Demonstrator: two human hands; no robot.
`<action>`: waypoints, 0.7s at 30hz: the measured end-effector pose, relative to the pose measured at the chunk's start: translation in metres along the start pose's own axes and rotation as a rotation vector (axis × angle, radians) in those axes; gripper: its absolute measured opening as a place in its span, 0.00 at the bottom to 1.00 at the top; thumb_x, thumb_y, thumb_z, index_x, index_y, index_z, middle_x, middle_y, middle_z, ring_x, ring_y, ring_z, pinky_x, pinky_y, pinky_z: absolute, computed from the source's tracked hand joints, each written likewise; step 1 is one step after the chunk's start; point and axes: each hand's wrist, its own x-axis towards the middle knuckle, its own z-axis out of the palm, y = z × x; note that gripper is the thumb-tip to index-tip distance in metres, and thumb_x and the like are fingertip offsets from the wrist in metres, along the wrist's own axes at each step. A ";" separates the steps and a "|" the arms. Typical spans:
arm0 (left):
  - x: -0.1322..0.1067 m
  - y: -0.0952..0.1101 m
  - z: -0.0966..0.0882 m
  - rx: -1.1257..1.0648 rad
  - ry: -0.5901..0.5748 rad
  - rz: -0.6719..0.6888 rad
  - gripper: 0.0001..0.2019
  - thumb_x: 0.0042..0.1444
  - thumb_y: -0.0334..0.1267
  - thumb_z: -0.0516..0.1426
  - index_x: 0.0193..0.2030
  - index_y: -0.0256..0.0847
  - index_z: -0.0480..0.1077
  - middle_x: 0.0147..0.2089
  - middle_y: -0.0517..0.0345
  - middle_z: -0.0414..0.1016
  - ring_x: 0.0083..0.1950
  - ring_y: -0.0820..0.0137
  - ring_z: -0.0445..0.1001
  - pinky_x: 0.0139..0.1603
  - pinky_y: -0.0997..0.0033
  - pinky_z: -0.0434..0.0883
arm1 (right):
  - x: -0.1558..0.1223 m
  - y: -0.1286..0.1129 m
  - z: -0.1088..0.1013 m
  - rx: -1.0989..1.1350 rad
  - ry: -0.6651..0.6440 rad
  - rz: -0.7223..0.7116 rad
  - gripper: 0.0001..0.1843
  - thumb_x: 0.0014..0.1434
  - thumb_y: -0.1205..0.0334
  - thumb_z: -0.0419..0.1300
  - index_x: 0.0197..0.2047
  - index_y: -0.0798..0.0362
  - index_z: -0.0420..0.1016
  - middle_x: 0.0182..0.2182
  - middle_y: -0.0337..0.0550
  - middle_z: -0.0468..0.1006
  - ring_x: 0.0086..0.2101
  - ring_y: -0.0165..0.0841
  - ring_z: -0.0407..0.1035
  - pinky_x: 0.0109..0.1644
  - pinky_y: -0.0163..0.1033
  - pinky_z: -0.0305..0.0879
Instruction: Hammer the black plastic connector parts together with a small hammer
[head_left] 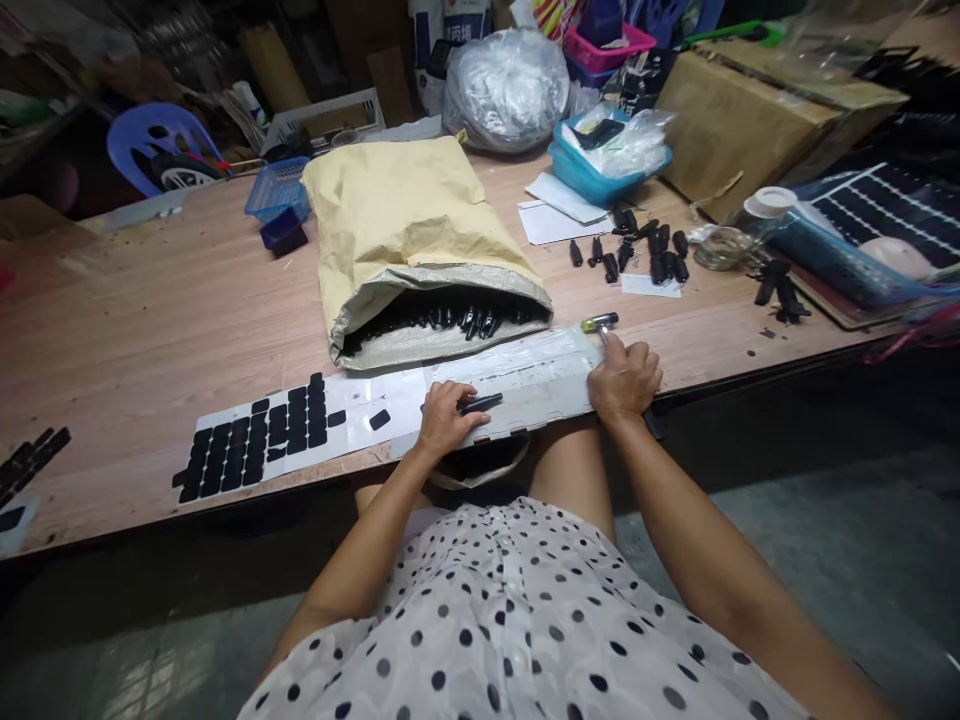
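Note:
My left hand [448, 418] is closed around a slim black plastic piece [482, 403], whose tapered end points right past the fingers. It rests over a flat white cardboard piece [540, 385] at the table's front edge. At the cardboard's right end, my right hand [626, 380] is wrapped round the handle of a small hammer. The hammer [600, 322] shows a short head with a yellowish end and a dark end, just beyond the fist. A large tan sack [409, 210] lies behind the cardboard, its mouth towards me, with many black plastic pieces [472, 320] inside.
Left of my hands, black rounded pads [232, 455] lie in rows on white sheets. Loose black parts [660, 255] are scattered at the right, near a blue basket [611, 165] and a cardboard box [742, 120]. A blue tray [277, 190] stands behind left.

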 end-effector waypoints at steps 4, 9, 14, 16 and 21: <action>0.001 -0.005 0.005 -0.003 0.028 0.048 0.14 0.48 0.41 0.74 0.40 0.46 0.78 0.39 0.57 0.77 0.46 0.59 0.72 0.50 0.58 0.72 | 0.001 0.002 0.002 -0.014 0.025 0.001 0.23 0.65 0.67 0.51 0.59 0.52 0.78 0.44 0.57 0.72 0.43 0.46 0.62 0.42 0.45 0.52; -0.001 -0.008 0.008 0.008 0.074 0.074 0.12 0.50 0.42 0.71 0.40 0.45 0.78 0.39 0.56 0.76 0.46 0.59 0.72 0.50 0.58 0.73 | 0.001 0.006 0.007 -0.021 0.077 -0.017 0.23 0.65 0.67 0.50 0.58 0.51 0.79 0.42 0.55 0.71 0.42 0.45 0.63 0.41 0.45 0.53; 0.000 -0.010 0.011 0.020 0.091 0.078 0.07 0.54 0.39 0.69 0.40 0.45 0.79 0.38 0.56 0.75 0.45 0.60 0.71 0.49 0.58 0.73 | 0.002 0.007 0.006 -0.014 0.055 -0.021 0.23 0.64 0.68 0.51 0.58 0.50 0.78 0.42 0.54 0.71 0.42 0.44 0.62 0.42 0.44 0.54; 0.000 -0.012 0.012 0.030 0.101 0.079 0.07 0.55 0.38 0.68 0.40 0.45 0.79 0.37 0.57 0.74 0.45 0.60 0.71 0.49 0.58 0.73 | 0.003 0.007 0.005 -0.009 0.042 -0.020 0.23 0.64 0.68 0.52 0.58 0.50 0.79 0.42 0.54 0.71 0.42 0.44 0.62 0.42 0.45 0.54; 0.001 -0.013 0.014 0.031 0.115 0.085 0.06 0.54 0.38 0.69 0.40 0.45 0.80 0.36 0.57 0.73 0.44 0.61 0.70 0.48 0.58 0.73 | 0.003 0.006 0.003 -0.021 0.043 -0.012 0.23 0.64 0.68 0.51 0.58 0.49 0.79 0.43 0.55 0.72 0.43 0.45 0.63 0.42 0.45 0.55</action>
